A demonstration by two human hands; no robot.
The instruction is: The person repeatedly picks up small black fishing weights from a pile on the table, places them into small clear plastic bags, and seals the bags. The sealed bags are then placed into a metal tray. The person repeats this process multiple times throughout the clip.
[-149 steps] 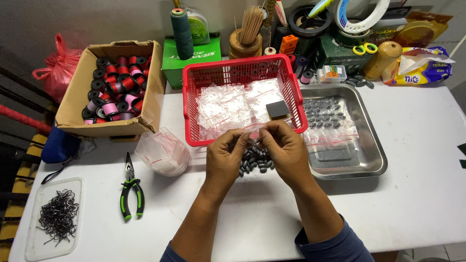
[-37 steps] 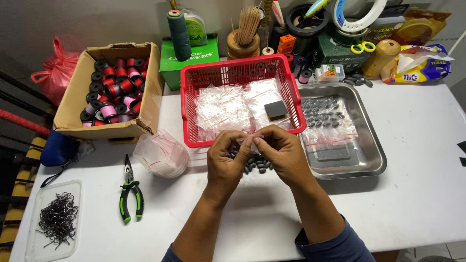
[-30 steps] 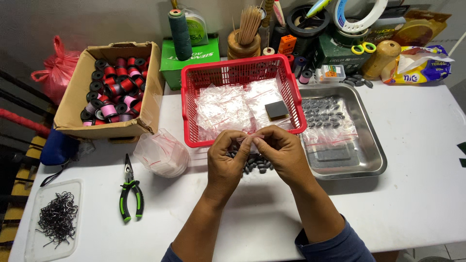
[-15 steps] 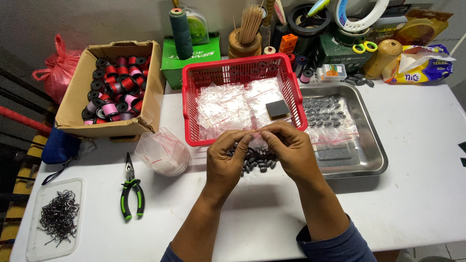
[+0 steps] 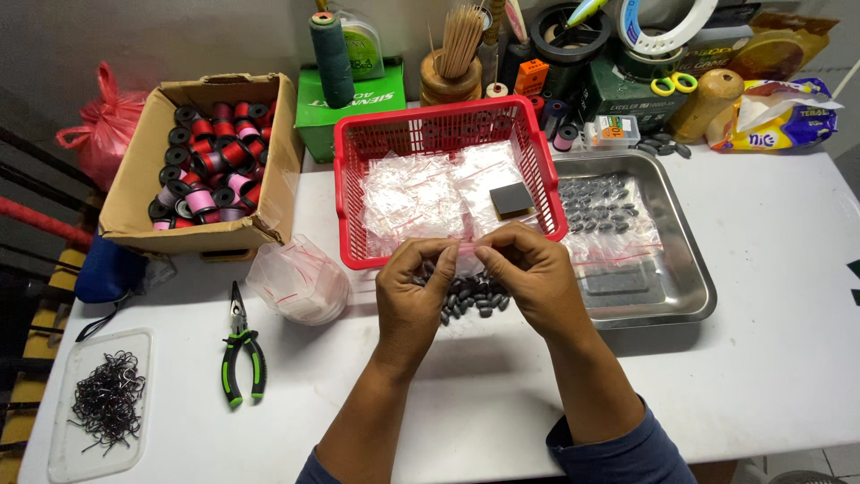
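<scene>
Grip: both my hands met over the middle of the white table, fingertips pressed together on the top edge of a small clear bag [image 5: 468, 255]; the left hand [image 5: 414, 291] pinched its left end and the right hand [image 5: 530, 273] its right end, as one would to press a seal along it.
Bag: it hung between my thumbs just in front of the red basket, above a loose heap of dark oval weights [image 5: 472, 297] lying on the table; I could not tell how many sat inside it.
Left edge: a clear tray of small black hooks [image 5: 107, 403] lay by the front left corner, and green-handled pliers [image 5: 240, 351] lay just right of it, within easy reach of the left hand.
Back left: an open cardboard box [image 5: 202, 235] held spools of red, pink and black thread, and a bunched bundle of clear bags [image 5: 300, 278] sat just before it.
Middle back: the red basket [image 5: 356, 206] held flat clear bags and a dark square block.
Right: a steel tray [image 5: 690, 296] held more weights and bags, close beside my right wrist.
Back edge: tape rolls, a cup of sticks, a green box and snack packets stood against the wall.
Surface: white table [image 5: 779, 358], plain and bright.
</scene>
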